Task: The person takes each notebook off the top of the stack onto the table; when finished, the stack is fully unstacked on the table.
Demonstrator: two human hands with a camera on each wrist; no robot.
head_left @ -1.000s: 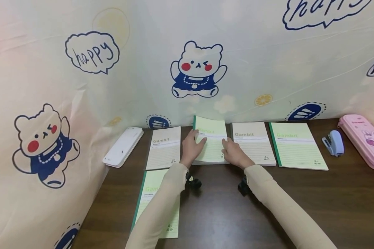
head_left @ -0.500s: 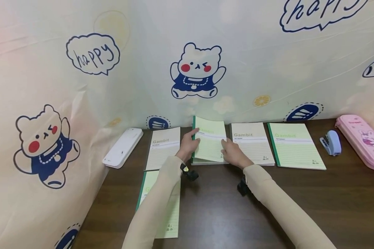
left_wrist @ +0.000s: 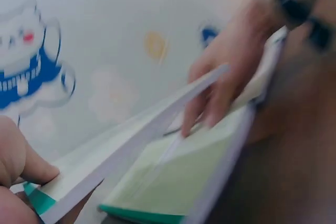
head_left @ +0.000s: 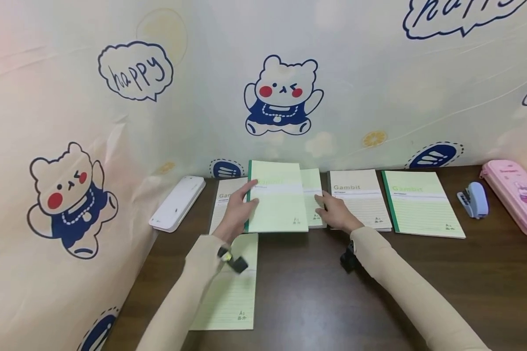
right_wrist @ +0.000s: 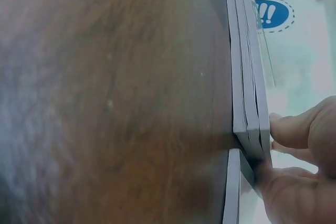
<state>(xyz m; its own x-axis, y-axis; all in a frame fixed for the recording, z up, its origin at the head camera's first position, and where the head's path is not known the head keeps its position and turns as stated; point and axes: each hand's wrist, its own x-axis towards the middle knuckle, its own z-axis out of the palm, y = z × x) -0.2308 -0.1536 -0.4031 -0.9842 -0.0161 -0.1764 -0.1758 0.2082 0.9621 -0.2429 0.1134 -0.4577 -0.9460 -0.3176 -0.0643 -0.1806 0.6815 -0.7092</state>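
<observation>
My left hand (head_left: 236,214) pinches the green-spined edge of a pale green notebook (head_left: 278,202), thumb on its cover. That notebook is raised and tilted above a stack of notebooks (head_left: 314,197), as the left wrist view shows, and overlaps the grey notebook (head_left: 221,204) on the left. At the stack's right edge is my right hand (head_left: 338,214), fingers apart and touching its side. The right wrist view shows the stack's page edges (right_wrist: 247,77) and the right fingertips against them. How far the fingers reach under the stack is hidden.
Another green notebook (head_left: 228,302) lies in front at left, partly under my left forearm. To the right are a grey notebook (head_left: 360,207), a green notebook (head_left: 421,207), a blue stapler (head_left: 476,200) and a pink pencil case (head_left: 516,195). A white case (head_left: 177,202) lies far left.
My left hand has lifted the top green notebook off the stack and moved it left, uncovering another green notebook beneath. My right hand has stayed at the stack's right edge.
</observation>
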